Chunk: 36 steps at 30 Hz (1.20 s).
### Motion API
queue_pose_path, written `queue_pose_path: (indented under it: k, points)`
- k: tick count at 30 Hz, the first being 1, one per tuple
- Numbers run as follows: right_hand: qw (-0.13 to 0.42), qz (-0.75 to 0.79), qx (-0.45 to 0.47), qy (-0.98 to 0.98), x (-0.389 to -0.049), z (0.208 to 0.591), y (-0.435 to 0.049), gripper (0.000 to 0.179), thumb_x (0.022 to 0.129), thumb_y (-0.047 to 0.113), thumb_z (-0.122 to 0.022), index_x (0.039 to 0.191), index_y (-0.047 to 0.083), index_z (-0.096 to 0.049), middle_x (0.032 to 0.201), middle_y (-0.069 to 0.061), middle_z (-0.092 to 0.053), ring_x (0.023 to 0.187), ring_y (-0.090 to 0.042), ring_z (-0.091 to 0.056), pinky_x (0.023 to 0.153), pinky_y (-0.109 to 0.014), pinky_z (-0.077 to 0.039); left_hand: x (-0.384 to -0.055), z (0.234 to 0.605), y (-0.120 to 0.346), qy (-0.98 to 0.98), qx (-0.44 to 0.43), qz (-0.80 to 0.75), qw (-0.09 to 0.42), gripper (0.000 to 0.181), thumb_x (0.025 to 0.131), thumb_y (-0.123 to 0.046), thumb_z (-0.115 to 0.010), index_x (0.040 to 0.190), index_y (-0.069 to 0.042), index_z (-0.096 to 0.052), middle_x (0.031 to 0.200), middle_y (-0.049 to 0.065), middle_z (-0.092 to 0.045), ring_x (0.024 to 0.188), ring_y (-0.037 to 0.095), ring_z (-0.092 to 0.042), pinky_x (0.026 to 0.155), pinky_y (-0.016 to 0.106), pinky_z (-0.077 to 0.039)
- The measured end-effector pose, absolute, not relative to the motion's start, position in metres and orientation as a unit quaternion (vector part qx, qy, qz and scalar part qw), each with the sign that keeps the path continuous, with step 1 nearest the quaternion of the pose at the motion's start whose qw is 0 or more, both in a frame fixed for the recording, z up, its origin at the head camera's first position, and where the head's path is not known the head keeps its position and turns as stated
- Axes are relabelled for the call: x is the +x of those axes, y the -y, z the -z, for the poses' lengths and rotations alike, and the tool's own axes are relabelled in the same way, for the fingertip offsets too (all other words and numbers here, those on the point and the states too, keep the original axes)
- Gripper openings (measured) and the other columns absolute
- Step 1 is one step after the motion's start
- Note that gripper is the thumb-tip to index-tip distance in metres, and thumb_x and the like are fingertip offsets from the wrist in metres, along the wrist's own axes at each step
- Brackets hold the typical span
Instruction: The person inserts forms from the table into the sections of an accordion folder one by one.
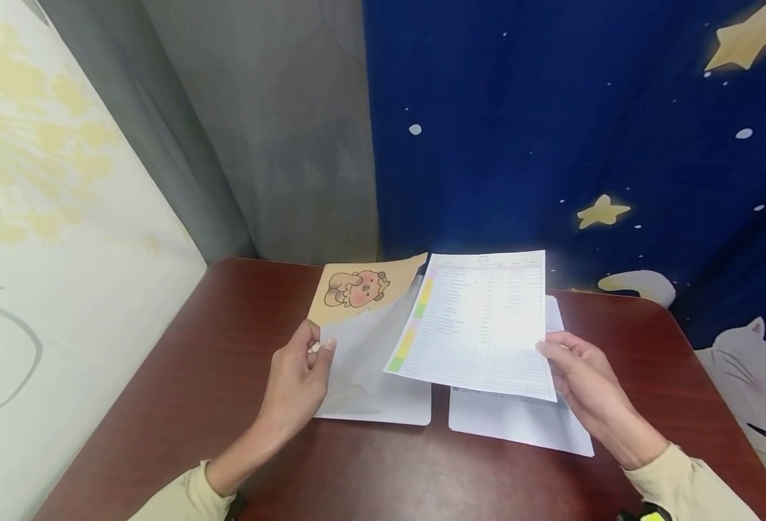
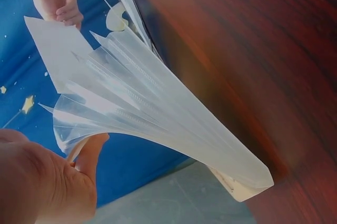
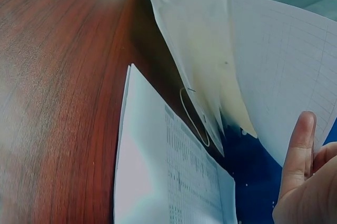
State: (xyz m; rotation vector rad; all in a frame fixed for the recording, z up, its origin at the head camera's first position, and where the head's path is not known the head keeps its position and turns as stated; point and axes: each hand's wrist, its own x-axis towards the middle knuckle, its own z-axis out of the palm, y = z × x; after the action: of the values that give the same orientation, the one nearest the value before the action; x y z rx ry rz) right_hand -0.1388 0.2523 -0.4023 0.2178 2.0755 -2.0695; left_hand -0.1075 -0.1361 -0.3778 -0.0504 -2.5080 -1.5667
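Beige sleeves [image 1: 688, 481] frame the bottom of the head view, and between them the worktop [image 1: 376, 470] runs in a reddish-brown strip up to the folder [image 1: 330, 310] and the paper stack [image 1: 509, 420]. More wood stretches left of the folder; only a narrow gap parts folder from stack, and the folder's far end sits close to the back edge by the curtain [image 1: 519, 130].

On the left, the left hand [image 1: 296, 380] has the folder's near-left edge pinched between thumb and fingers, its bear-printed cover tilted up. Over on the right, the right hand [image 1: 584, 376] pinches the printed sheet [image 1: 480, 325] by its right edge, holding it above the stack and across the folder's right side, its colour-tabbed column to the left.

Clear pockets [image 2: 126, 82] fan out inside the folder! What they contain is hard to make out, and whether the sheet's left edge touches them, I can't tell. Glare washes out the sheet's middle; the sheet hides much of the stack.
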Motion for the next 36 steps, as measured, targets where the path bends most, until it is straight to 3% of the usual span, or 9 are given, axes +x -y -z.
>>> queue_pose_path:
  k: [10, 19, 36]
  points:
    - [0.102, 0.692, 0.071, -0.711, -0.141, 0.406, -0.239, 0.04, 0.095, 0.029, -0.06, 0.123, 0.001, -0.052, 0.112, 0.005, -0.069, 0.096, -0.011, -0.069, 0.08, -0.029, -0.056, -0.118, 0.404, 0.146, 0.855, -0.035, 0.506, 0.103, 0.016, 0.099, -0.028, -0.053, 0.095, -0.014, -0.047, 0.047, 0.0, -0.033, 0.037, 0.002, -0.024, 0.033, 0.02, -0.018]
    - [0.107, 0.707, 0.096, -0.693, -0.138, 0.41, -0.237, 0.03, 0.095, 0.027, -0.061, 0.113, 0.003, -0.055, 0.105, 0.006, -0.071, 0.092, -0.009, -0.069, 0.08, -0.028, -0.056, -0.119, 0.404, 0.145, 0.856, -0.034, 0.505, 0.101, 0.014, 0.099, -0.026, -0.053, 0.095, -0.014, -0.047, 0.047, -0.001, -0.033, 0.036, 0.002, -0.024, 0.033, 0.021, -0.018]
    - [0.091, 0.69, 0.108, -0.71, -0.145, 0.421, -0.209, 0.026, 0.095, 0.02, -0.057, 0.113, 0.002, -0.053, 0.094, 0.006, -0.073, 0.083, -0.012, -0.069, 0.075, -0.03, -0.056, -0.119, 0.403, 0.144, 0.866, -0.028, 0.487, 0.111, 0.011, 0.098, -0.024, -0.053, 0.095, -0.016, -0.048, 0.046, -0.003, -0.036, 0.038, 0.004, -0.028, 0.033, 0.025, -0.022]
